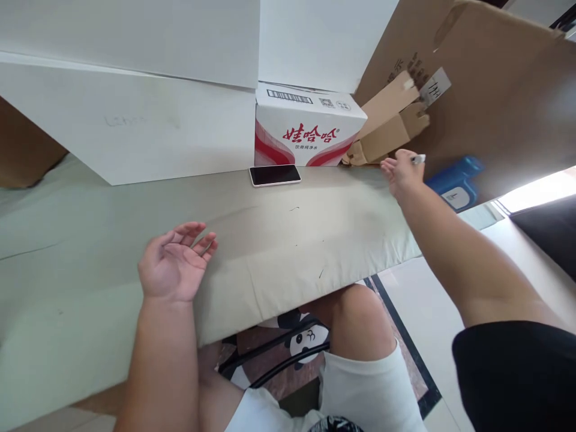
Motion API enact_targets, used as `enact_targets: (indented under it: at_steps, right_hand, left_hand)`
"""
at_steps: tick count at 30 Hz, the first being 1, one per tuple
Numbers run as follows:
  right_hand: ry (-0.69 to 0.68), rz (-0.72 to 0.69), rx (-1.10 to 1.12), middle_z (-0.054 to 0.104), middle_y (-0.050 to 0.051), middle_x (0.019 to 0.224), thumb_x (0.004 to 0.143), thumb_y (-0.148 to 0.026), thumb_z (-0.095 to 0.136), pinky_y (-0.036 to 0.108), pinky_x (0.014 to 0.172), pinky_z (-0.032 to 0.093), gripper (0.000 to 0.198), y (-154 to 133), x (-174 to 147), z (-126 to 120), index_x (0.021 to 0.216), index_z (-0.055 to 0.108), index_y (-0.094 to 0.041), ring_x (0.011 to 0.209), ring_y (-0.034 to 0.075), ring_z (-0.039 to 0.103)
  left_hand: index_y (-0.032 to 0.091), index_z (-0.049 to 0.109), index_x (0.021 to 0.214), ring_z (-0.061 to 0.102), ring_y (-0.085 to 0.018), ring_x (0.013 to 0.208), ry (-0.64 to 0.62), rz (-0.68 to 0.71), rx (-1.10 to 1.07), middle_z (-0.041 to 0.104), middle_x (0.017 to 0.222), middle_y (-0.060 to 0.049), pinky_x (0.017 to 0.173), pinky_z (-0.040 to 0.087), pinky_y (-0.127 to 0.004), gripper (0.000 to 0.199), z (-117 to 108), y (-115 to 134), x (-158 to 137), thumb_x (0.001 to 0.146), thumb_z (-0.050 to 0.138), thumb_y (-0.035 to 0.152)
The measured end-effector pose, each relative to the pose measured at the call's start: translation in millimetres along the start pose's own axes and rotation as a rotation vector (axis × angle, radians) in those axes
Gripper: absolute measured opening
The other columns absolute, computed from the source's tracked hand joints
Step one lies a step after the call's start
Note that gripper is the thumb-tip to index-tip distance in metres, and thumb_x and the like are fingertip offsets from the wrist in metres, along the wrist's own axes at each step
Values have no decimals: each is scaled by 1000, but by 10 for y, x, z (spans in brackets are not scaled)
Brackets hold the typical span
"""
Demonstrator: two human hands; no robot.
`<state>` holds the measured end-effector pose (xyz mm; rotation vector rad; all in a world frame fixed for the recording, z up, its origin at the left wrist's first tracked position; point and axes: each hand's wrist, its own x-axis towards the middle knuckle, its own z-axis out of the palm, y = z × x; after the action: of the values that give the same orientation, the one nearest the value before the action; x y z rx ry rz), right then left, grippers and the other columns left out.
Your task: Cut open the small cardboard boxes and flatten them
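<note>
My left hand (173, 264) is palm up over the pale green padded surface (288, 240), fingers loosely curled and apart, with nothing in it. At the right, my right hand (405, 171) is closed on a small pen-like thing (418, 159); only its whitish end shows, the rest hidden by the hand. A blue plastic bottle (468, 174) with a white label is close beside that hand, partly behind my forearm. Between the hands, farther back, a phone (275, 175) lies flat with a dark screen, in front of a white and red water carton (310, 129).
White panels (180, 126) stand along the back left. An open small cardboard box (389, 129) leans against a large brown cardboard sheet (486, 90) at the right. Below the surface's front edge are my knees (362, 324) and a black metal frame (288, 348).
</note>
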<state>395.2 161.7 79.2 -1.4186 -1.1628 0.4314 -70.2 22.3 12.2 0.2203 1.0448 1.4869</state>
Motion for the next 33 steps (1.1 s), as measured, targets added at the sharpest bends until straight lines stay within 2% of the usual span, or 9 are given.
enact_targets:
  at_steps: [4, 9, 14, 17, 20, 23, 26, 30, 33]
  right_hand:
    - [-48, 214, -20, 66, -1, 75, 85, -33, 52, 24, 62, 57, 15, 49, -506, 372, 95, 44, -26, 66, 11, 69]
    - [-304, 251, -135, 73, 3, 84, 77, -37, 55, 32, 68, 60, 31, -188, -1086, 583, 105, 53, -24, 73, 17, 73]
    - [-620, 74, -305, 77, 3, 95, 71, -31, 69, 41, 79, 58, 43, -657, -1516, 934, 112, 57, -26, 75, 21, 71]
    - [-818, -96, -405, 78, 6, 116, 73, -21, 68, 44, 90, 57, 51, -952, -1839, 1380, 123, 56, -27, 90, 24, 73]
    - [-1032, -321, -597, 72, 10, 136, 83, -16, 59, 42, 91, 56, 61, -1243, -2143, 1886, 142, 48, -26, 112, 28, 72]
    - [-1172, -411, -629, 74, 8, 133, 87, -13, 51, 37, 82, 56, 70, -1462, -2337, 2290, 155, 41, -28, 114, 27, 72]
    - [-1211, -487, -584, 75, 7, 130, 89, -12, 47, 36, 82, 55, 75, -1554, -2412, 2584, 160, 35, -30, 109, 25, 73]
    - [-1206, -579, -494, 77, 7, 120, 90, -13, 47, 37, 87, 55, 58, -1618, -2418, 3048, 148, 47, -20, 94, 21, 72]
    - [-1239, -630, -455, 75, 9, 123, 90, -13, 48, 37, 93, 56, 48, -1793, -2418, 3585, 137, 54, -15, 95, 19, 70]
  left_hand:
    - [19, 71, 73, 68, -18, 69, 19, 20, -17, 72, 81, -7, 64, 62, -29, 18, -46, 57, -37, 65, 66, 34]
    - [20, 68, 70, 64, -16, 65, 58, 8, -52, 69, 73, -4, 63, 60, -30, 13, -68, 89, -87, 66, 64, 33]
    - [19, 70, 73, 68, -18, 75, -98, -53, -19, 70, 80, -2, 68, 62, -33, 22, -24, 24, -172, 62, 77, 37]
    - [18, 74, 83, 72, -23, 88, -248, -128, 36, 73, 95, -5, 71, 65, -37, 42, -3, -36, -228, 56, 90, 46]
    - [18, 76, 96, 74, -23, 89, -349, -167, 80, 74, 107, -8, 67, 66, -35, 56, -32, -44, -246, 55, 95, 50]
    - [16, 73, 97, 67, -10, 62, -235, -98, 49, 70, 92, -2, 45, 51, -17, 39, -127, 46, -226, 67, 91, 33]
    - [15, 65, 89, 39, 0, 37, -1, -12, -110, 54, 69, 7, 32, 22, -10, 9, -268, 211, -211, 85, 71, 18]
    - [17, 53, 84, 30, 0, 33, 161, -1, -352, 41, 60, 11, 32, 17, -11, 11, -451, 425, -219, 94, 56, 13]
    - [18, 49, 83, 31, 0, 34, 233, -2, -452, 40, 59, 11, 33, 17, -12, 14, -535, 516, -214, 95, 53, 12]
